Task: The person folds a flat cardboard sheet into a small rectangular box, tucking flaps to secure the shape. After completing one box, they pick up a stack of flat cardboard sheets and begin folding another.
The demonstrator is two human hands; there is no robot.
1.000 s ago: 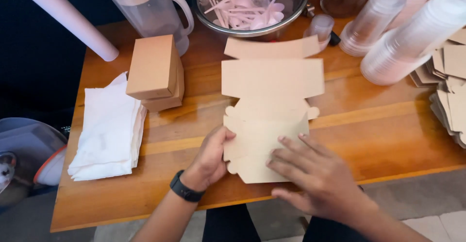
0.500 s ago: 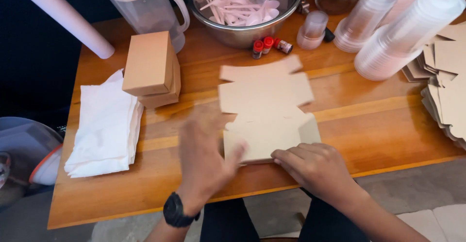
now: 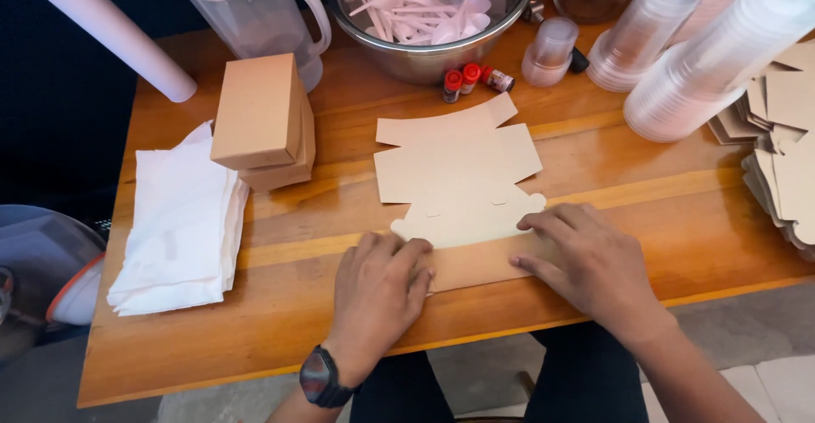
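While the wooden surface (image 3: pixel 297 321) fills most of my view, I start with it: a plank top crowded along its far edge. On its left side lies a stack of white paper napkins (image 3: pixel 182 219), and just beside that stand two folded brown cardboard boxes (image 3: pixel 263 122), one on the other. Behind them I see a clear plastic pitcher (image 3: pixel 255 16), and to its right a steel bowl (image 3: pixel 407 54) full of pale pink plastic spoons (image 3: pixel 424 11). Stacks of clear plastic cups (image 3: pixel 713 58) lie tilted at the far right, with a pile of flat cardboard blanks (image 3: pixel 785 143) at the right edge. A white tube (image 3: pixel 110 28) slants across the top left corner.

Near the middle lies the flat cardboard box blank (image 3: pixel 458 168), unfolded, its near flap doubled over toward the front edge of the surface. My left hand (image 3: pixel 378 291) presses palm down on the left end of that folded flap, fingers (image 3: pixel 399 257) together and flat, gripping nothing. My right hand (image 3: pixel 594 262) rests on the right end, fingers spread and flat on the card, likewise pressing rather than clasping. A black wristwatch (image 3: pixel 323 378) sits on my left wrist. Smallest of all, three little red-capped bottles (image 3: pixel 469 79) lie just in front of the bowl.
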